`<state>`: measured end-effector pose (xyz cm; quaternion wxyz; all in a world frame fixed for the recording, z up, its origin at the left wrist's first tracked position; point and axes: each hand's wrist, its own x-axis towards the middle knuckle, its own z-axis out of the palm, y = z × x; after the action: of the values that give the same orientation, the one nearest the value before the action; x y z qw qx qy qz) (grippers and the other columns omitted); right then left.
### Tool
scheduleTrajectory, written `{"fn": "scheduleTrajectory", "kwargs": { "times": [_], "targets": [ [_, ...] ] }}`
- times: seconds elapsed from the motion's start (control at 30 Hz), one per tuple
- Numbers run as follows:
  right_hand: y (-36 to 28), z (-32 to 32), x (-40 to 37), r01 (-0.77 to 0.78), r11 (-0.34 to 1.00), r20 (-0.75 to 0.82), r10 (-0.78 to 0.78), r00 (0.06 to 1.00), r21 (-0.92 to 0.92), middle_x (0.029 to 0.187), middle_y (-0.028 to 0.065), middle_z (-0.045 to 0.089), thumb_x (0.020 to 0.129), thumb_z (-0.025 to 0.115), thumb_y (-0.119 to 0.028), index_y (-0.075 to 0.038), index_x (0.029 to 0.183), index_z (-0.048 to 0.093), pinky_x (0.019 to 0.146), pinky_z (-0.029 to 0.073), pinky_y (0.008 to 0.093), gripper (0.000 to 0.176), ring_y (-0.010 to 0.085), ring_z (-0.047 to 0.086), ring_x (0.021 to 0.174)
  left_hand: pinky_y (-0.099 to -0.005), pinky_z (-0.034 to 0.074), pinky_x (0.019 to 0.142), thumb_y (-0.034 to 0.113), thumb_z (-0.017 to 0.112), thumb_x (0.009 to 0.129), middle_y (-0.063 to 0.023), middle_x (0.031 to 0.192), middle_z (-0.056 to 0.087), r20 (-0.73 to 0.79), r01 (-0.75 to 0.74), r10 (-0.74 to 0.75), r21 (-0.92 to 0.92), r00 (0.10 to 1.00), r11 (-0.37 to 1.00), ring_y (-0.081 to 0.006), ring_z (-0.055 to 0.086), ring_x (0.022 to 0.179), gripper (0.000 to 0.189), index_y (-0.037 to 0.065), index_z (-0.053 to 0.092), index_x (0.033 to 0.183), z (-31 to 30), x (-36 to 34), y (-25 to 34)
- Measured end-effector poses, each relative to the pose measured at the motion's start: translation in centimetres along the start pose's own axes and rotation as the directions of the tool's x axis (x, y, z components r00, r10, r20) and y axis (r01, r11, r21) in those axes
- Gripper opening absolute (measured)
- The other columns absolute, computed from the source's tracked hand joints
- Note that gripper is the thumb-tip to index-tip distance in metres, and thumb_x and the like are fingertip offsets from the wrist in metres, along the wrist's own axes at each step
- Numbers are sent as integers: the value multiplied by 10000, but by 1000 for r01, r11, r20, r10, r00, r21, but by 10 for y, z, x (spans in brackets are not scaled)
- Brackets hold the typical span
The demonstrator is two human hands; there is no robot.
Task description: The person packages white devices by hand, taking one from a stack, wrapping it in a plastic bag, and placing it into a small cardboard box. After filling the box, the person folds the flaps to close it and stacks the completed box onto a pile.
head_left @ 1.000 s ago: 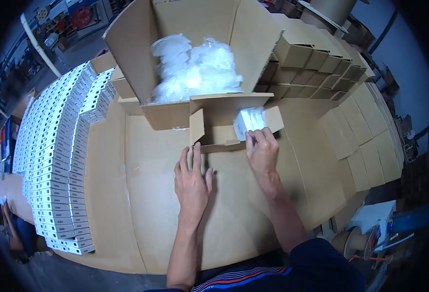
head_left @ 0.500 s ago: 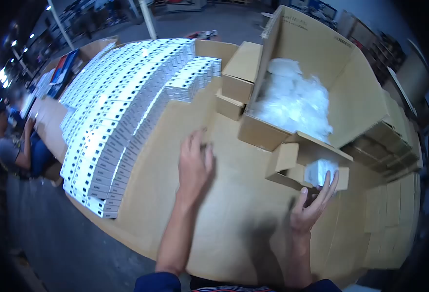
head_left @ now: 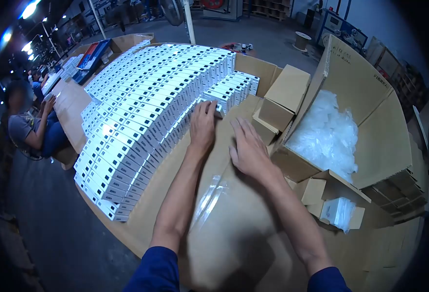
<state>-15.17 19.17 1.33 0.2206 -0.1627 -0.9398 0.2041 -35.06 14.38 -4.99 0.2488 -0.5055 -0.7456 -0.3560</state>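
My left hand (head_left: pixel 203 127) reaches to the near end of the short front row of small white boxes (head_left: pixel 226 92). Its fingers are bent over a small white box (head_left: pixel 219 112) at that end; the thumb's hold is partly hidden. My right hand (head_left: pixel 250 152) is to the right, above the cardboard surface (head_left: pixel 214 194). Its fingers are stretched out with the thumb apart, and nothing shows in it. Beside the left forearm, the large block of white boxes (head_left: pixel 141 112) rises in stepped rows with dark square marks on the tops.
A big open carton (head_left: pixel 370 131) holds clear plastic bags (head_left: pixel 326 136). In front of it, a smaller open carton (head_left: pixel 315 191) contains plastic-wrapped packs (head_left: pixel 338 213). Closed brown boxes (head_left: pixel 286 92) stand beyond my right hand. Another person (head_left: pixel 29 124) sits at the far left.
Both hands have moved forward; the right one has left the small open carton and swung left. My left hand has reached the white boxes. The view has shifted, bringing more background into sight.
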Motion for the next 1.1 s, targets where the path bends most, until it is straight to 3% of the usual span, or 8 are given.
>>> {"fn": "scheduleTrajectory", "kwargs": {
  "times": [0.23,0.33,0.47,0.6,0.67,0.87,0.93,1.1],
  "targets": [
    [0,9,15,-73,957,49,62,997,282,1543,349,404,942,647,-176,-17,1632,189,1192,381,435,844,435,424,1460,-481,467,956,-15,713,806,-154,1134,596,-72,-17,15,-32,997,999,-358,578,1109,286,39,707,1087,-40,-23,16],
    [-17,-14,13,-479,688,385,302,872,545,1381,289,578,993,646,-210,-101,1657,190,1037,518,404,813,343,619,1262,-478,500,924,-75,722,766,-175,1144,587,-143,-34,5,-207,990,978,-388,589,1107,321,22,682,1069,-67,-37,42],
    [-29,-26,-10,-429,223,403,156,902,875,1225,53,633,1065,621,-201,-184,1577,445,859,541,319,542,123,586,1098,-462,516,923,-78,783,739,-155,1131,590,-203,-122,66,-278,977,953,-355,614,1087,340,33,679,1044,-113,-57,92],
    [-24,-69,-51,-127,566,133,32,991,814,1195,49,650,1042,595,-83,-46,1220,682,940,541,280,201,128,605,1122,-400,547,856,52,906,745,-135,1136,618,-104,-127,92,-419,990,899,-286,642,1040,343,34,653,977,-157,-69,139],
    [-30,-113,-76,-365,429,338,141,931,826,1181,64,652,1047,578,-69,-23,1186,679,829,632,288,178,147,623,1108,-339,527,712,93,829,858,-120,975,658,-115,-183,143,-523,983,832,-239,646,847,222,21,649,968,-168,-55,161],
    [6,-219,-116,-274,801,-126,395,910,532,1116,157,676,1003,578,-36,-36,1108,746,768,647,340,198,237,692,984,-331,521,627,-5,735,903,-120,822,672,10,-152,208,-645,978,749,-219,655,686,64,-15,680,935,-141,20,253],
    [25,-247,-118,-292,952,-406,303,862,91,1162,237,650,969,609,-74,-75,1133,765,892,588,415,226,338,687,1003,-390,557,721,13,753,881,-131,920,675,6,-290,349,-546,937,786,-295,692,811,168,5,659,1019,-90,54,269],
    [82,-276,-112,-295,954,-634,195,748,-54,1167,265,652,890,691,-126,-65,1185,761,982,529,457,309,418,669,1075,-446,579,833,8,727,805,-239,991,675,68,-424,434,-128,898,897,-372,671,988,238,-73,658,1017,56,107,286]
  ]
}}
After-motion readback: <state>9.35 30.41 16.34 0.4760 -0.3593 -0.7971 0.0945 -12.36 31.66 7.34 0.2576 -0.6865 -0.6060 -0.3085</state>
